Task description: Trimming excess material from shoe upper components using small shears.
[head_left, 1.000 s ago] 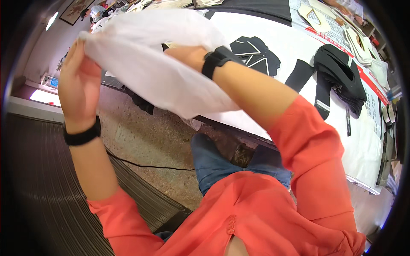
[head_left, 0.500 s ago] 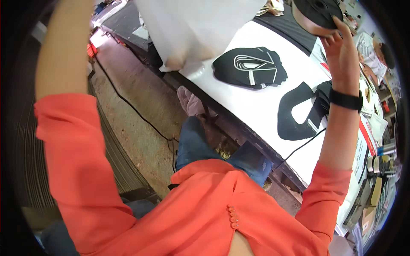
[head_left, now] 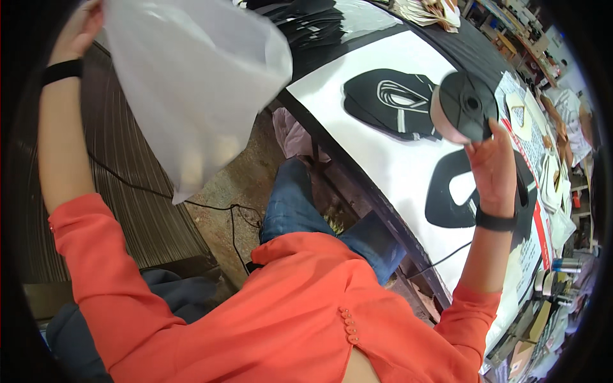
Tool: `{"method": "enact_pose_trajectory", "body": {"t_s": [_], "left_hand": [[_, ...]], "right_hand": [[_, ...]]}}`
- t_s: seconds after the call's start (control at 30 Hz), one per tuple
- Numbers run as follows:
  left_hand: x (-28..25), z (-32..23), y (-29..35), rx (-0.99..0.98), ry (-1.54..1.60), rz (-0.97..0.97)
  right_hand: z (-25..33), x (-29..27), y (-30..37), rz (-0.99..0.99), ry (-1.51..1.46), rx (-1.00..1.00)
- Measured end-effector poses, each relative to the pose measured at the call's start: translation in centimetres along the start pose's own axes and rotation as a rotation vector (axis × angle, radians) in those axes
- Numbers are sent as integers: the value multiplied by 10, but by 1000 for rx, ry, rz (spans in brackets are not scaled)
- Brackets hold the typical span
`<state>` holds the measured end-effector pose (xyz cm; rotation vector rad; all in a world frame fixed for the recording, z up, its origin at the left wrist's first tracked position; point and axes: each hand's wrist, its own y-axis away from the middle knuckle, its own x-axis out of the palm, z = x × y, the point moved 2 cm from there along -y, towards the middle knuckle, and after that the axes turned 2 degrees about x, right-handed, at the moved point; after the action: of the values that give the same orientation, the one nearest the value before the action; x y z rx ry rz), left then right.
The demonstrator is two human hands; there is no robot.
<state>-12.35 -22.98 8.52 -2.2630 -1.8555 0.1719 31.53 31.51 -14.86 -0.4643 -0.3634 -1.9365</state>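
My left hand (head_left: 87, 27) is raised at the far left, its fingers closed on the upper edge of a translucent white plastic bag (head_left: 198, 83). The bag hangs down over the floor beside the table, blurred at its far side. My right hand (head_left: 493, 167) grips the rim of a round reel (head_left: 465, 107) with a black disc face and a pale beige side, held above the table. Below the reel lie flat black shoe-upper pieces: one stack (head_left: 389, 105) with light grey lines, and a horseshoe-shaped piece (head_left: 447, 198) partly hidden by my right hand and wrist.
A long table with a white sheet (head_left: 377, 166) runs diagonally on the right. Stacked black pieces (head_left: 313, 25) and pale pieces (head_left: 434, 11) lie farther up. A thin black cable (head_left: 147, 190) crosses the floor. Brown ridged sheets (head_left: 108, 140) stand at the left. People work beyond the table.
The plastic bag has swung left, off the table's edge and over the floor, with my left hand. My right hand has brought the reel lower and nearer, above the black pieces.
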Motion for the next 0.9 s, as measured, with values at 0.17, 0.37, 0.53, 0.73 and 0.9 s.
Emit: {"method": "enact_pose_trajectory", "body": {"t_s": [0.17,0.37,0.53,0.73,0.9], "left_hand": [[-44,186,-67,-165,-133,219],[41,354,-51,-101,-318,-39],[80,474,-71,-125,-200,-86],[-2,618,-21,-2,-1284,-25],[41,704,130,-786,-855,-76]], "right_hand": [[-31,-5,12,-114,-23,112],[-59,1,40,-460,37,141],[-71,19,51,-565,125,164],[-80,20,49,-510,75,222],[-92,21,58,-600,176,247]]}}
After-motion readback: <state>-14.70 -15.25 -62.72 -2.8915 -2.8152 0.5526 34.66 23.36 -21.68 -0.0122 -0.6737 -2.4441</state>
